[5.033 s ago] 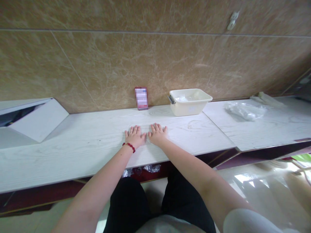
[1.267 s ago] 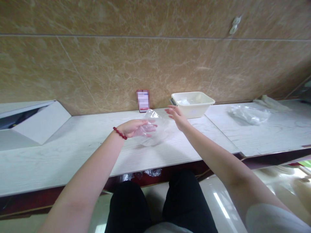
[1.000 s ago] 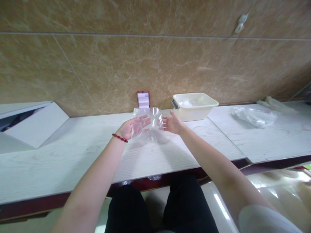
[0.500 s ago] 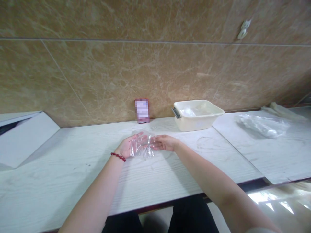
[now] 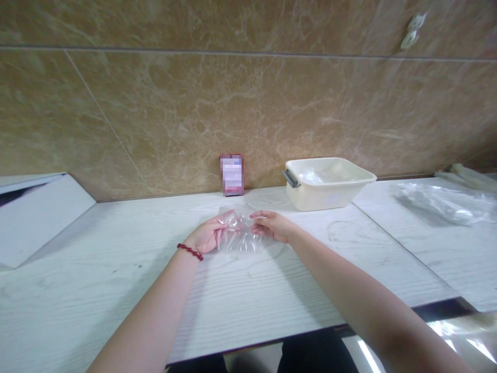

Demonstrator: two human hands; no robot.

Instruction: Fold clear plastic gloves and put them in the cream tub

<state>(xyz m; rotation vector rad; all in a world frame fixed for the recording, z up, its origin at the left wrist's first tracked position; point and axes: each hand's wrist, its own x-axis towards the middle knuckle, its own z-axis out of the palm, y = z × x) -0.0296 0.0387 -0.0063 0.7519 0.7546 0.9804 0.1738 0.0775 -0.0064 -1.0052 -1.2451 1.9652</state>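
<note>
A clear, crinkled plastic bag (image 5: pixel 241 235) is between my two hands, just above the white wood-grain table. My left hand (image 5: pixel 212 233), with a red bead bracelet at the wrist, grips the bag's left side, thumb over the film. My right hand (image 5: pixel 274 227) is at the bag's right edge, its fingers apart and slightly curled; whether they touch the film is hard to tell. Behind the bag a small red-edged card or device with a blurred face (image 5: pixel 232 176) leans upright against the wall.
A cream plastic tub (image 5: pixel 330 196) with a grey handle holds clear plastic at the back right. More clear bags (image 5: pixel 446 202) lie farther right on the white table (image 5: pixel 240 300). A white box (image 5: pixel 42 223) stands at the left. Brown marbled wall runs behind.
My right hand has drawn slightly away from my left, its fingers more spread. The bag looks wider between them. The whole view has shifted, so the tub appears farther right.
</note>
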